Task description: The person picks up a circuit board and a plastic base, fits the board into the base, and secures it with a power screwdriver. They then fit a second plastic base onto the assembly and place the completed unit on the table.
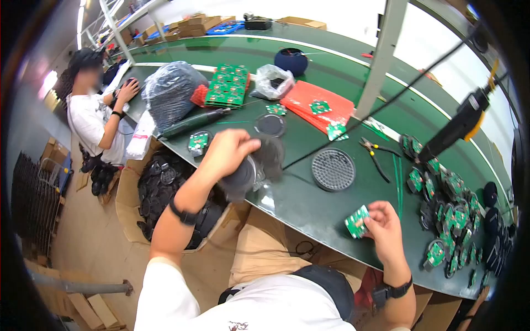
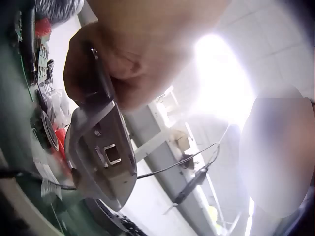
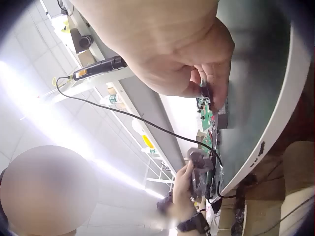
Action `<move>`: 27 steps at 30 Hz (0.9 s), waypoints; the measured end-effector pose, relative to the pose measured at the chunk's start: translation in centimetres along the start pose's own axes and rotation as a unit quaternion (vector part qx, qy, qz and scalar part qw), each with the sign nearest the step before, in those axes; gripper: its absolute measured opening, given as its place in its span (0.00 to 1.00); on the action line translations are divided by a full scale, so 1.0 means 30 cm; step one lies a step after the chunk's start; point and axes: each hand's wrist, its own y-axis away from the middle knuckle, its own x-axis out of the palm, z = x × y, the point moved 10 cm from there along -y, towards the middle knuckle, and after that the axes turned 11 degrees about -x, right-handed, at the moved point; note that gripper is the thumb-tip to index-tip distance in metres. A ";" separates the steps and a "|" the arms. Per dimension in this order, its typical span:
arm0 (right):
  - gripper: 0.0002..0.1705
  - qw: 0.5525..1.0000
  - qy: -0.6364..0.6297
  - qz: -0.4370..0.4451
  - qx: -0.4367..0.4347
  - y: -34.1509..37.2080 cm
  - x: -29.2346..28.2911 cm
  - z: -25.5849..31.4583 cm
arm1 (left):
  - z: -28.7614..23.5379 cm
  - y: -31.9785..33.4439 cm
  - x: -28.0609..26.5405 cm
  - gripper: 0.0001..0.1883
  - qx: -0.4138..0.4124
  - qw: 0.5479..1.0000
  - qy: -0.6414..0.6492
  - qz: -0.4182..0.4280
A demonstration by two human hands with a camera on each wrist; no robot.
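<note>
My left hand [image 1: 227, 151] grips a dark round plastic housing [image 1: 269, 154], blurred in the head view. In the left wrist view, that housing shows a small rectangular cutout and a clear film-like strip over its side. Close to the table's front edge, my right hand [image 1: 385, 225] pinches a small green circuit board [image 1: 356, 222] between thumb and fingers. Between the two hands, a round black grille [image 1: 333, 170] lies on the green table. A dark disc [image 1: 270, 126] lies just beyond the left hand, and a housing with a green board [image 1: 199, 143] sits to its left.
Pliers [image 1: 376, 159] lie right of the grille. Wired boards [image 1: 454, 215] are heaped at the right, below a hanging electric screwdriver [image 1: 455, 124]. A red bag [image 1: 317, 105] and a stack of green board panels [image 1: 228, 85] stand farther back. A carton of black parts [image 1: 165, 179] is below left; another person sits beyond.
</note>
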 end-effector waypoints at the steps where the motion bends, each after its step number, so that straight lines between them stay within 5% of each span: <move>1: 0.16 1.000 -0.013 -0.004 -0.005 -0.003 0.020 0.023 | -0.017 -0.076 0.039 0.19 -0.014 1.000 -0.015 0.007; 3: 0.19 0.999 -0.026 -0.023 -0.012 -0.002 0.022 0.062 | 0.019 -0.190 0.149 0.19 -0.075 0.992 -0.049 0.090; 5: 0.22 0.999 -0.041 -0.025 -0.012 0.004 0.020 0.074 | 0.092 -0.274 0.166 0.21 0.000 0.999 -0.049 0.021; 7: 0.20 0.998 -0.048 -0.036 -0.018 -0.004 -0.023 0.052 | 0.041 -0.210 -0.003 0.20 0.058 0.987 0.012 -0.150; 9: 0.20 0.998 0.050 -0.017 -0.024 -0.024 -0.074 0.022 | -0.038 -0.072 -0.090 0.18 -0.069 0.986 0.125 -0.085; 11: 0.20 0.994 0.105 -0.026 -0.022 -0.033 -0.121 0.008 | -0.260 0.114 -0.097 0.14 0.061 0.972 0.209 -0.086; 12: 0.20 0.969 0.235 -0.021 -0.067 -0.042 -0.140 0.034 | -0.344 0.191 -0.040 0.14 0.107 0.966 0.226 -0.070; 13: 0.19 0.925 0.362 -0.013 -0.113 -0.049 -0.137 0.067 | -0.436 0.253 0.015 0.14 0.179 0.960 0.201 -0.079; 15: 0.19 0.908 0.405 -0.020 -0.106 -0.037 -0.119 0.107 | -0.598 0.380 0.129 0.12 0.283 0.943 0.140 -0.104; 17: 0.22 0.873 0.436 -0.034 -0.216 -0.008 -0.086 0.185 | -0.666 0.464 0.252 0.17 0.381 0.907 0.131 -0.122; 21: 0.25 0.822 0.487 0.047 -0.290 0.044 -0.034 0.199 | -0.652 0.641 0.406 0.20 0.530 0.841 0.053 -0.097; 25: 0.29 0.841 0.471 0.012 -0.265 0.092 -0.069 0.169 | -0.561 0.722 0.465 0.18 0.534 0.844 0.048 -0.033; 27: 0.30 0.846 0.462 -0.001 -0.265 0.108 -0.066 0.182 | -0.486 0.641 0.407 0.21 0.384 0.915 0.110 -0.052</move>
